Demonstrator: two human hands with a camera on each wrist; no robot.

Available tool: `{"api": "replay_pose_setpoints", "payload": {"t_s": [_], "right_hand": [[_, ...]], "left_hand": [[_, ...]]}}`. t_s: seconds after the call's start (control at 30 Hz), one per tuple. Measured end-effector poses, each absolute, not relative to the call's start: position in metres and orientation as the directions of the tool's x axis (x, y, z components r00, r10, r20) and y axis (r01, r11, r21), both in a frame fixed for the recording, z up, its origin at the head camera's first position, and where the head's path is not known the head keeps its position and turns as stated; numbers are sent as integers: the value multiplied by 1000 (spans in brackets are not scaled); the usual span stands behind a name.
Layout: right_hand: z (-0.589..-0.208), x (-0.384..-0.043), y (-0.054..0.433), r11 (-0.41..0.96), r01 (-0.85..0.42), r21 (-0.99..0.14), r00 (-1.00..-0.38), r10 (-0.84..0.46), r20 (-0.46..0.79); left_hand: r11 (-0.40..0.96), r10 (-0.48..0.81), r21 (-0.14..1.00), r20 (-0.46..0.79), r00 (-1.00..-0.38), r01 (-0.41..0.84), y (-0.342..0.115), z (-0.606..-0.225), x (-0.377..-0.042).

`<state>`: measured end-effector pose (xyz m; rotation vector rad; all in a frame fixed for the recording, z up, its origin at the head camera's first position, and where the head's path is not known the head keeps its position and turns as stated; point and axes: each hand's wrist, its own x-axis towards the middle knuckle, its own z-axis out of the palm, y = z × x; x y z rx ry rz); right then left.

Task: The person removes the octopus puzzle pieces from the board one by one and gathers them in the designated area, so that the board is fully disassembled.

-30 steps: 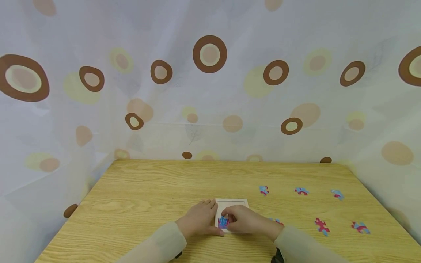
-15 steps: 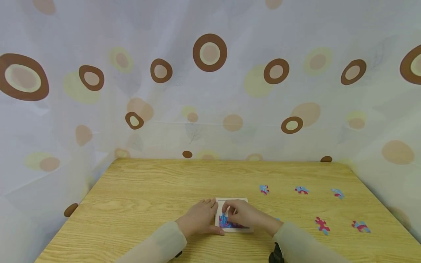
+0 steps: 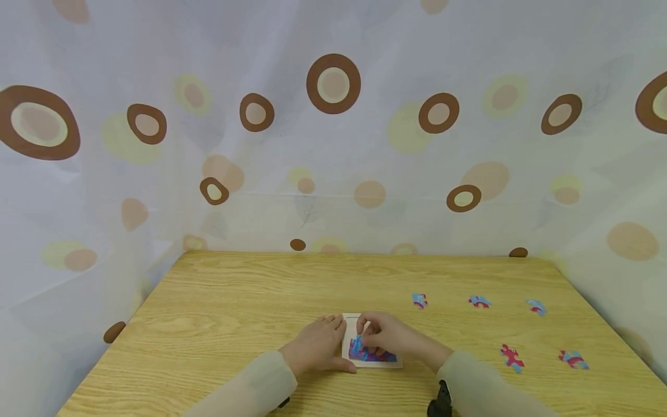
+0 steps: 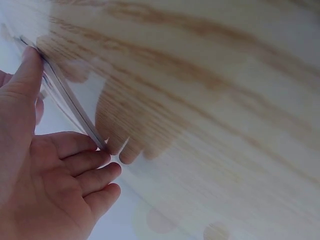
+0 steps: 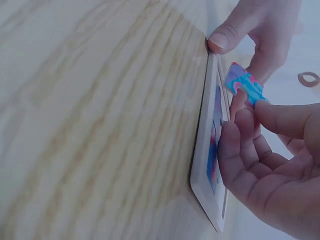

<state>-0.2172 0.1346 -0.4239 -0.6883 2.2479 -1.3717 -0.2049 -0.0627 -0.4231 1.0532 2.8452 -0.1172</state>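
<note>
A small white puzzle frame lies on the wooden table, with blue, purple and pink jigsaw pieces along its near side. My left hand rests along the frame's left edge, thumb at the near corner and fingertips by the far end. In the left wrist view, its fingers are extended and touch the edge. Over the frame, my right hand pinches a blue, purple and pink jigsaw piece between thumb and fingers. The right wrist view shows that piece tilted and raised off the frame. The hand covers much of the frame.
Loose red and blue jigsaw pieces lie spread to the right: one, another and a third farther back, and a red one and a striped one nearer. A patterned curtain stands behind the table.
My right hand has shifted slightly right and away from me, exposing more of the near row of pieces. The loose piece by the right wrist is now hidden. My left hand stays put.
</note>
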Motion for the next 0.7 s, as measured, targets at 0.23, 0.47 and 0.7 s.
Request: {"api": "replay_pose_setpoints", "payload": {"t_s": [0.23, 0.47, 0.7], "right_hand": [[-412, -208, 157, 330, -180, -927, -772, -631, -75], [-407, -199, 200, 332, -222, -917, -749, -660, -58], [-411, -188, 243, 313, -221, -924, -677, -731, -86]], "left_hand": [[767, 630, -42, -137, -764, 640, -61, -425, -206], [770, 622, -47, -165, -766, 636, -60, -427, -207], [770, 623, -42, -162, -765, 636, -60, -426, -207]]}}
